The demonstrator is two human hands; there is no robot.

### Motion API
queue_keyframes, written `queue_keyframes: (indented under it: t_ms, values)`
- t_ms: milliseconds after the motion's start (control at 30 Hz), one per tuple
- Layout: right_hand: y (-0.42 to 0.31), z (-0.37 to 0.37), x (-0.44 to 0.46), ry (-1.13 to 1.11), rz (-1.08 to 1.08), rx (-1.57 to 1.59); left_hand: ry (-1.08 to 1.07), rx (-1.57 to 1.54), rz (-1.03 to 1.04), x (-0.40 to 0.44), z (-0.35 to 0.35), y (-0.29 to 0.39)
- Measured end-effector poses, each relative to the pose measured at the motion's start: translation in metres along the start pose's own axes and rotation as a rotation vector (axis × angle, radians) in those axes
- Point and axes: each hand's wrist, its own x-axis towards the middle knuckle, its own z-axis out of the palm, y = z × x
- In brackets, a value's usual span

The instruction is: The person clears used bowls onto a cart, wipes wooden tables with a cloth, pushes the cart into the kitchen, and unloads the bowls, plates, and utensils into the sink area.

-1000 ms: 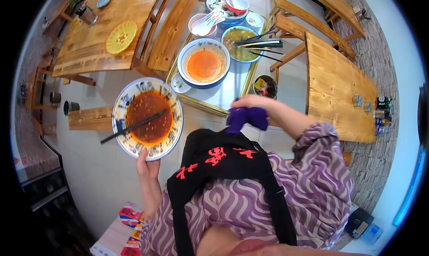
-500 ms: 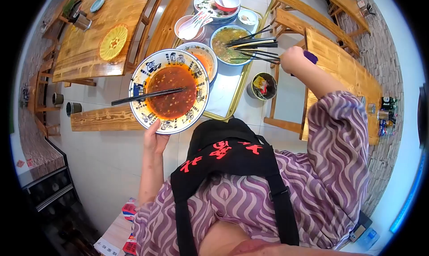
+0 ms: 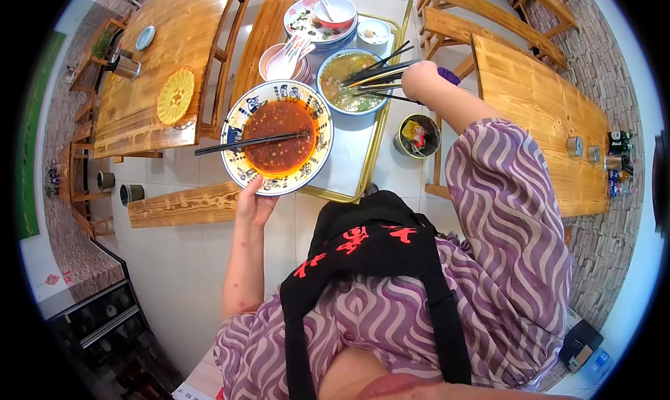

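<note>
My left hand (image 3: pixel 256 201) grips the near rim of a patterned bowl (image 3: pixel 234 164) filled with red, oily broth, holding it tilted. A pair of black chopsticks (image 3: pixel 241 144) lies across that bowl. My right hand (image 3: pixel 422 80) is closed around the outer ends of a bunch of black chopsticks (image 3: pixel 382 74); its fingertips are partly hidden. Their other ends rest in a blue-rimmed bowl (image 3: pixel 333 101) of cloudy soup with green bits. A purple cloth-like thing (image 3: pixel 449 74) shows beside my right wrist.
A gold-framed cart (image 3: pixel 370 159) carries stacked plates (image 3: pixel 296 20), a red-and-white bowl (image 3: pixel 335 13), white spoons (image 3: pixel 285 59) and a small dish (image 3: pixel 375 32). A waste bin (image 3: pixel 412 149) stands right of it. Wooden tables (image 3: pixel 523 86) and benches (image 3: pixel 185 203) flank the cart.
My right hand has moved left onto the ends of the bunched chopsticks. My left hand still holds the red-broth bowl, now slightly further right in view. The camera view has shifted.
</note>
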Motion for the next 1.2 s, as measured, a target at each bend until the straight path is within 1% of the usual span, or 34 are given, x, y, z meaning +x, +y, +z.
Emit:
queue_keyframes:
  t_ms: [67,167,233,267,300,333,400,467,500,533,600,667,767,833,867,900,933,967,1033,1100,1133,1167,1200]
  values:
    - [-0.006,0.004,0.0,0.053,0.003,0.038,0.032,-0.005,-0.012,0.002,-0.01,0.001]
    - [-0.021,0.004,-0.001,0.152,0.02,0.13,0.023,0.044,-0.022,0.009,-0.017,0.012]
    - [-0.04,-0.002,0.007,0.209,0.005,0.15,-0.003,0.018,-0.011,0.012,-0.043,0.028]
    - [-0.054,-0.005,0.002,0.265,0.02,0.176,-0.052,0.013,-0.028,0.012,-0.06,0.036]
    - [-0.067,-0.01,-0.007,0.237,0.009,0.165,-0.101,0.009,-0.044,0.009,-0.08,0.047]
    - [-0.083,-0.012,-0.004,0.251,0.057,0.205,-0.068,0.014,-0.05,0.0,-0.096,0.061]
    - [-0.122,-0.045,-0.026,0.239,0.078,0.242,-0.013,0.039,-0.059,-0.024,-0.119,0.086]
    - [-0.14,-0.07,-0.052,0.202,0.118,0.276,0.017,0.1,-0.097,-0.038,-0.128,0.1]
    - [-0.147,-0.078,-0.059,0.196,0.128,0.291,0.027,0.108,-0.08,-0.045,-0.131,0.103]
    - [-0.152,-0.076,-0.069,0.191,0.141,0.298,0.028,0.125,-0.082,-0.052,-0.135,0.106]
    - [-0.166,-0.088,-0.096,0.2,0.176,0.302,0.023,0.173,-0.081,-0.066,-0.145,0.113]
    - [-0.174,-0.092,-0.109,0.238,0.19,0.313,0.079,0.225,-0.053,-0.076,-0.154,0.121]
    - [-0.178,-0.098,-0.12,0.341,0.211,0.369,0.124,0.238,0.045,-0.079,-0.162,0.113]
    - [-0.163,-0.07,-0.112,0.46,0.188,0.412,0.145,0.214,0.087,-0.056,-0.168,0.091]
    - [-0.154,-0.047,-0.107,0.517,0.177,0.439,0.177,0.251,0.051,-0.042,-0.17,0.072]
    - [-0.145,-0.03,-0.096,0.501,0.173,0.482,0.108,0.263,0.087,-0.012,-0.19,0.048]
    - [-0.134,-0.004,-0.081,0.606,0.139,0.556,0.11,0.283,0.092,0.008,-0.192,0.034]
    - [-0.127,0.003,-0.072,0.625,0.132,0.655,0.171,0.273,0.11,0.017,-0.178,0.028]
    - [-0.115,0.027,-0.076,0.527,0.155,0.886,0.122,0.271,0.065,0.023,-0.171,0.011]
    - [-0.095,0.042,-0.074,0.443,-0.096,1.139,0.051,0.164,0.117,0.023,-0.168,-0.002]
    - [-0.102,0.039,-0.094,0.356,-0.131,1.327,0.014,0.113,0.142,0.006,-0.164,0.008]
    - [-0.113,0.019,-0.114,0.283,-0.198,1.488,0.099,0.209,0.148,-0.019,-0.154,0.029]
    - [-0.13,-0.001,-0.133,0.104,-0.24,1.708,0.162,0.188,0.09,-0.043,-0.154,0.049]
